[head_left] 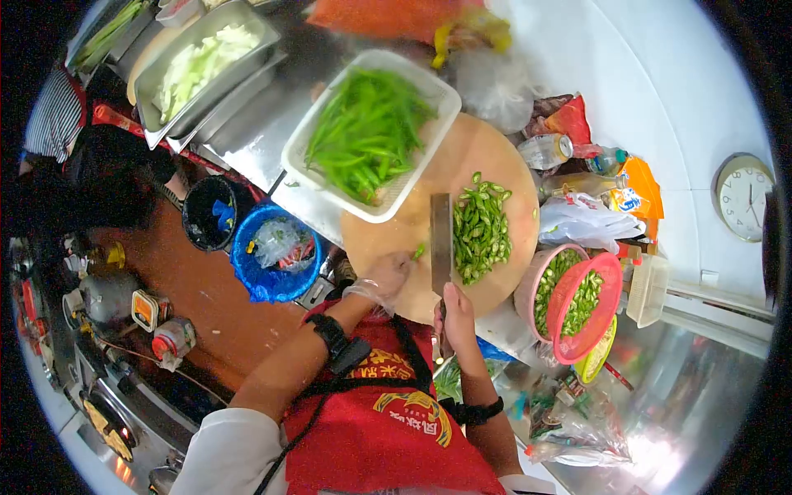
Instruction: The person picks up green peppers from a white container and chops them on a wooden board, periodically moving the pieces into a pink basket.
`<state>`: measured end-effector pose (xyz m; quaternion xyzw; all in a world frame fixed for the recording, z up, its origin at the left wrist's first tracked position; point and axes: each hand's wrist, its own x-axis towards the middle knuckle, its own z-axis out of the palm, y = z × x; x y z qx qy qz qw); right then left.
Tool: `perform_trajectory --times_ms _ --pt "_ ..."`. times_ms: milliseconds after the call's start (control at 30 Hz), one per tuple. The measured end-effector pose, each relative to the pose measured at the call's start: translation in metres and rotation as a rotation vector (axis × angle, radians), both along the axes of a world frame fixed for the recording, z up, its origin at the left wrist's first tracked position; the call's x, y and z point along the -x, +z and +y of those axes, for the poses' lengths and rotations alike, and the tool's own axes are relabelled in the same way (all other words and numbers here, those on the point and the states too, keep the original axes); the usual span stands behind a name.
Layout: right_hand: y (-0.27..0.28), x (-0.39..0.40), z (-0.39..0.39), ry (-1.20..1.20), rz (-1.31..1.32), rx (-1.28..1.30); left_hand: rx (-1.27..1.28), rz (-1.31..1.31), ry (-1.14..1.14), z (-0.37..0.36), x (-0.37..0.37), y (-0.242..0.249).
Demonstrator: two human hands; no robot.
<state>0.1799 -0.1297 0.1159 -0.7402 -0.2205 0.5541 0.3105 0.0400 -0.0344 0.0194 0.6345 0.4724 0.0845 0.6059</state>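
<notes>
My left hand (386, 279), in a clear plastic glove, rests on the round wooden cutting board (520, 181) with its fingers closed on a small green chili pepper (419, 251); only its tip shows. In my right hand (456, 318) is the handle of a cleaver (441, 239). Its broad blade points away from me across the board. Just right of the blade lies a heap of sliced green chili (481, 231). A white basket (379, 216) of whole green chilies (367, 132) overlaps the board's far left edge.
Right of the board stand a pink bowl (523, 299) and a red basket (613, 285), both with sliced chili. Bottles, bags and a can (546, 152) line the wall. At left are metal trays (268, 37), a blue-lined bin (262, 290) and another person (107, 157).
</notes>
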Motion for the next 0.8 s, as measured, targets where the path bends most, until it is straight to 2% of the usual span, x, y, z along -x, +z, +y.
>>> perform_trajectory --times_ms 67,133,200,300,433,500,600,700,733,800 --pt "-0.003 0.000 -0.005 0.026 -0.040 -0.101 0.080 0.012 0.020 0.001 0.000 0.008" --pt "-0.008 -0.003 -0.002 0.041 -0.028 -0.046 0.159 0.022 0.024 -0.003 -0.003 0.004" --pt "-0.004 -0.002 0.003 0.063 -0.011 0.004 -0.046 -0.117 0.096 -0.003 -0.005 -0.006" --pt "0.001 0.001 -0.001 0.043 -0.013 0.004 0.004 -0.038 0.000 -0.001 -0.001 -0.001" --pt "-0.001 -0.004 -0.002 0.059 -0.028 -0.008 0.079 -0.079 -0.025 0.002 -0.003 0.005" --pt "0.002 -0.002 -0.002 0.079 -0.048 -0.017 -0.111 -0.047 0.032 0.000 -0.002 0.000" --pt "0.000 -0.003 -0.009 0.064 -0.029 -0.067 0.043 -0.074 0.036 0.001 -0.001 0.003" --pt "-0.010 -0.014 -0.008 0.171 -0.093 0.036 -0.056 -0.004 -0.091 0.006 0.001 0.014" --pt "-0.009 -0.015 -0.005 0.136 -0.069 0.036 -0.066 0.034 -0.070 0.009 0.005 0.016" --pt "0.000 -0.018 -0.001 0.093 -0.026 0.035 0.079 -0.138 0.004 0.008 0.016 0.018"
